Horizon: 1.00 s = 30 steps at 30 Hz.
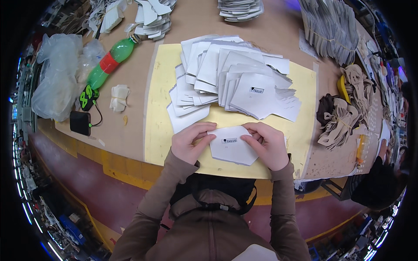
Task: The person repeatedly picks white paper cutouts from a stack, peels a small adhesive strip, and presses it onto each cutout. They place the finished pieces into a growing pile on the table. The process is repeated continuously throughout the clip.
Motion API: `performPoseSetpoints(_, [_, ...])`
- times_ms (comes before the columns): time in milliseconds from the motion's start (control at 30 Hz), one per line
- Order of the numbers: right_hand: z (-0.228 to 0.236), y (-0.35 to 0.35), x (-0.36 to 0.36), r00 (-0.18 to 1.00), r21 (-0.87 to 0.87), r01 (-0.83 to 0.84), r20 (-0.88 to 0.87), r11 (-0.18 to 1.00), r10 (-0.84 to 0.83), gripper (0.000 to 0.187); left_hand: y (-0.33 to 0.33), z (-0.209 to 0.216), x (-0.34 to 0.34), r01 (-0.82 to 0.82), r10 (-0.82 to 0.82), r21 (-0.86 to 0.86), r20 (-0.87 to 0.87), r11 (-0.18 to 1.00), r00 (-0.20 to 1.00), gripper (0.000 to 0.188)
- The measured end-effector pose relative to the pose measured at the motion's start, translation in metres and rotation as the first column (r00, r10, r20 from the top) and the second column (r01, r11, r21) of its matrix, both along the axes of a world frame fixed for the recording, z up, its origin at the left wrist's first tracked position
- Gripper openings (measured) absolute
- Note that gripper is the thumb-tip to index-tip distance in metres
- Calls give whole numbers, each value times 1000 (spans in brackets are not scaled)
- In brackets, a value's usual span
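Note:
A white cut piece with a small dark printed label (235,152) lies near the front edge of a yellow sheet (159,108). My left hand (193,141) pinches its left upper corner between thumb and fingers. On the opposite side, my right hand (266,143) grips the right upper corner the same way. Just beyond my hands spreads a fanned heap of similar white pieces (222,69). The topmost piece at the right of this heap (254,102) bears a like label.
To the left are a green bottle (99,77), clear plastic bags (56,82), a black power bank (80,123) with a cable, and a small white bundle (119,98). Stacks of white pieces (240,9) stand at the back. Tied beige bundles (342,122) and another person (379,182) are at right.

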State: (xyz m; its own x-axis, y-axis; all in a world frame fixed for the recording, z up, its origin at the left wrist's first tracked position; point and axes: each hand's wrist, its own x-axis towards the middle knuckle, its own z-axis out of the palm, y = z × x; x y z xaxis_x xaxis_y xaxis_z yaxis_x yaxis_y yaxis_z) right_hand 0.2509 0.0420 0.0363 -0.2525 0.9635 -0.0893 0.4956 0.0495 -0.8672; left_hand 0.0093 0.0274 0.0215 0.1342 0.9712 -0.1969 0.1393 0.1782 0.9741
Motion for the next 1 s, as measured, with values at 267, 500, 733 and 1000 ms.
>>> performPoseSetpoints(267, [3,-4,-4,998,-26,52,38,998,-51,27,1,-4,-1,26,-25,79,-13,997,1000,23])
performPoseSetpoints(500, [4,-22,-6,965,342,-76,263,937,-18,37,-18,4,7,217,110,498,-547,839,830,25])
performPoseSetpoints(733, [3,-56,-8,931,275,-108,366,955,0,40,-50,-7,2,340,-39,404,-595,849,803,37])
performPoseSetpoints(1000, [-9,-66,-14,892,406,-166,451,899,-39,40,-48,-8,6,434,-45,391,-699,812,714,55])
